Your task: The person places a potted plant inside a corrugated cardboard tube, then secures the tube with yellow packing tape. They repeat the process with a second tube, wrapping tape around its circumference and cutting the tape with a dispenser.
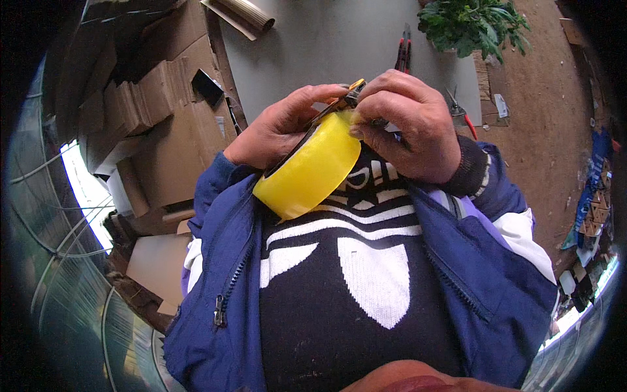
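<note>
In front of my chest I hold a wide roll of yellow packing tape (310, 171), tilted with its broad outer face toward me. My left hand (277, 127) is closed round its far left side, and part of those fingers is hidden behind the roll. A dark tape dispenser head with a yellow edge (353, 93) shows at the top of the roll. My right hand (415, 124) is closed at that upper right end, its thumb and fingers pinching the tape's edge beside the dispenser head.
Beyond my hands lies a grey tabletop (307, 59). Red-handled pliers or cutters (403, 52), pruning shears (460, 111) and a leafy green bunch (473, 26) are at its right side. A rolled cardboard piece (243, 16) lies far left. Cardboard stacks (153, 98) and a dark flat object (208, 87) are left.
</note>
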A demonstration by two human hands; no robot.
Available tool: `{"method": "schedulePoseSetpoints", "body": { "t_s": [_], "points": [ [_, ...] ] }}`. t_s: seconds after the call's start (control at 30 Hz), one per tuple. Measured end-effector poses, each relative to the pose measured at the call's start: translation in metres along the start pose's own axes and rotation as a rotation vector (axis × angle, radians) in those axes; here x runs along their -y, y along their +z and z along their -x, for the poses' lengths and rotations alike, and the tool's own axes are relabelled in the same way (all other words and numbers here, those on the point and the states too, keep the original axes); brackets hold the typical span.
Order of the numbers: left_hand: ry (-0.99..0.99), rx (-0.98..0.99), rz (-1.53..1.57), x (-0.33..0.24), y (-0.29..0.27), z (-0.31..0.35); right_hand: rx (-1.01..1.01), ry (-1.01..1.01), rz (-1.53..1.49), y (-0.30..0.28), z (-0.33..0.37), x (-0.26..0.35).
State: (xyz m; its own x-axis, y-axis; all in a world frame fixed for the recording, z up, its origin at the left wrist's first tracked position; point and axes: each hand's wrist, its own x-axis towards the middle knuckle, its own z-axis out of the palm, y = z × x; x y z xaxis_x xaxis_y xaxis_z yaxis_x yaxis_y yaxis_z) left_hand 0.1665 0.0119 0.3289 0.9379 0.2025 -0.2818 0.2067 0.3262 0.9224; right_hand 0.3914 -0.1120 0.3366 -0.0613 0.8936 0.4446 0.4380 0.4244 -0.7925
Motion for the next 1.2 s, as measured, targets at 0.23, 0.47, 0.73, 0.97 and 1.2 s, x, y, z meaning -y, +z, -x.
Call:
{"method": "schedulePoseSetpoints", "body": {
  "t_s": [0.23,0.47,0.73,0.97,1.2],
  "points": [
    [0.027,-0.066,0.104,0.007,-0.001,0.002,-0.019,0.167,-0.045,-0.001,0.002,0.006],
    [0.073,-0.040,0.100,0.015,-0.003,0.005,0.031,-0.212,0.068,-0.008,0.003,0.001],
    [0.032,0.015,0.166,0.025,-0.003,0.004,0.132,-0.158,0.029,-0.008,0.007,0.007],
    [0.032,0.045,0.143,0.026,-0.001,0.000,0.216,-0.209,0.118,-0.025,-0.009,0.013],
    [0.007,-0.070,0.245,0.020,-0.003,0.000,0.138,0.030,-0.087,-0.055,0.011,-0.001]
  ]
}}
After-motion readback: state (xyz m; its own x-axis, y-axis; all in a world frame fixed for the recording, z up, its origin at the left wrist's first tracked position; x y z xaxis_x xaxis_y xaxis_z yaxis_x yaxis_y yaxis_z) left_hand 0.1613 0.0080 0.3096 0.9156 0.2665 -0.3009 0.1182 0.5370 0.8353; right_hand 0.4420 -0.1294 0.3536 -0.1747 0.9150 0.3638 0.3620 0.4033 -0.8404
